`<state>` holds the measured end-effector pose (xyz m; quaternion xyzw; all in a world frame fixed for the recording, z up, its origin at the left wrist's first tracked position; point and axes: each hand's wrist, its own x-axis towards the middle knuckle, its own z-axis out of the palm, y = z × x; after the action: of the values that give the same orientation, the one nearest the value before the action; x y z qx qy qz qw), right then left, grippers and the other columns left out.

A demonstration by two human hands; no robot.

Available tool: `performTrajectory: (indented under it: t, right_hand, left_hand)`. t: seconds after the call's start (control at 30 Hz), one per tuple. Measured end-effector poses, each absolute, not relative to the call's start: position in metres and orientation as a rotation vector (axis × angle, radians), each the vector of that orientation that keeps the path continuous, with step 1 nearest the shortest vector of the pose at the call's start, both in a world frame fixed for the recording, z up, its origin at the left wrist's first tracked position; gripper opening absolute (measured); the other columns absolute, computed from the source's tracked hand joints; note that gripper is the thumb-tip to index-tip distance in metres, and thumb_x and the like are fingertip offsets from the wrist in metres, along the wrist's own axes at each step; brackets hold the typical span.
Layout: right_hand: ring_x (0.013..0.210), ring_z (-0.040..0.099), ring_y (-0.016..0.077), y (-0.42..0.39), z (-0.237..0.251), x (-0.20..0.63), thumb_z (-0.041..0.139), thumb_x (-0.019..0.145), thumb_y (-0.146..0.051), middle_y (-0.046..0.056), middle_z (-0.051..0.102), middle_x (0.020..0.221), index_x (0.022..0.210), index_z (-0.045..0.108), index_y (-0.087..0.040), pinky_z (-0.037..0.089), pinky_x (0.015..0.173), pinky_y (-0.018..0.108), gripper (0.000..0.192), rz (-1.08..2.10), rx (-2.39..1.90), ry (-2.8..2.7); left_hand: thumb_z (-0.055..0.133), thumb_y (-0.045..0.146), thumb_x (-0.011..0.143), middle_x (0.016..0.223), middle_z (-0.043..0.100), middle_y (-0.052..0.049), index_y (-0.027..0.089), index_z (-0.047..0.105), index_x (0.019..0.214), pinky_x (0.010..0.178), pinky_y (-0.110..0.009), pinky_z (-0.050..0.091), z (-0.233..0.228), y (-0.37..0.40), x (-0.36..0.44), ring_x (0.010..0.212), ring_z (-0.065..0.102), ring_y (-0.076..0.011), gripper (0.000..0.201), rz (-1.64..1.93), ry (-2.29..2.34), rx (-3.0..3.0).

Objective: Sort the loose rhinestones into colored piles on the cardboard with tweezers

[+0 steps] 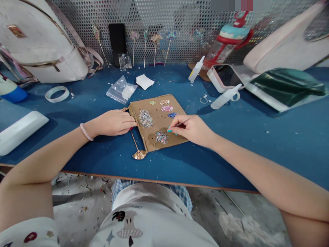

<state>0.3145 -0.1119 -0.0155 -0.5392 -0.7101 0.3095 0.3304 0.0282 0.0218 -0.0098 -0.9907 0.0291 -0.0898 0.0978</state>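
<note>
Brown cardboard sheet [156, 121] carries small separate piles of glittery sequins [146, 118].

A small craft workshop is showing here: a blue worktable [257, 137] is backing onto a perforated metal panel [164, 31], with glue bottles [196, 69] at far right and finished decorated hairpins [154, 46] leaning along the far edge.

The scene is lit brightly and evenly from above. Soft shadows are cast toward the viewer beneath both forearms on the matte blue worktop [257, 137]. Straight edges are bowed by wide-angle distortion near the frame borders. A blurred rectangular patch [240, 5] is seen at top centre. Central detail is rendered sharply.
</note>
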Motion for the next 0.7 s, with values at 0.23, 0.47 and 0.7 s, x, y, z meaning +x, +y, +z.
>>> performTrajectory:
  t: [0.23,0.47,0.7]
  right_hand:
    - [0.050,0.041,0.0103,-0.111,-0.019,0.316,0.063,0.081,-0.054,-0.002,0.054,0.056,0.068,0.058,-0.021,0.030,0.052,0.029,0.036,0.806,-1.420,-1.860]
    - [0.050,0.041,0.0108,-0.112,-0.017,0.315,0.062,0.081,-0.050,-0.002,0.054,0.056,0.067,0.057,-0.022,0.029,0.051,0.029,0.032,0.807,-1.426,-1.848]
    - [0.052,0.045,0.0126,-0.107,-0.013,0.328,0.064,0.078,-0.043,0.001,0.057,0.059,0.066,0.061,-0.022,0.032,0.050,0.030,0.025,0.653,-1.505,-1.767]
  left_hand:
    - [0.041,0.024,0.100,0.106,0.074,-0.011,0.015,0.069,0.112,0.082,-0.030,0.052,-0.010,0.021,0.028,0.096,0.068,-0.0184,0.031,-0.287,0.134,-2.882]
    - [0.043,0.024,0.100,0.106,0.074,-0.011,0.016,0.068,0.112,0.082,-0.031,0.053,-0.010,0.021,0.027,0.095,0.069,-0.0180,0.029,-0.285,0.132,-2.881]
    - [0.039,0.024,0.101,0.105,0.074,-0.011,0.014,0.068,0.110,0.079,-0.031,0.053,-0.009,0.021,0.028,0.093,0.069,-0.0185,0.032,-0.329,0.170,-2.837]
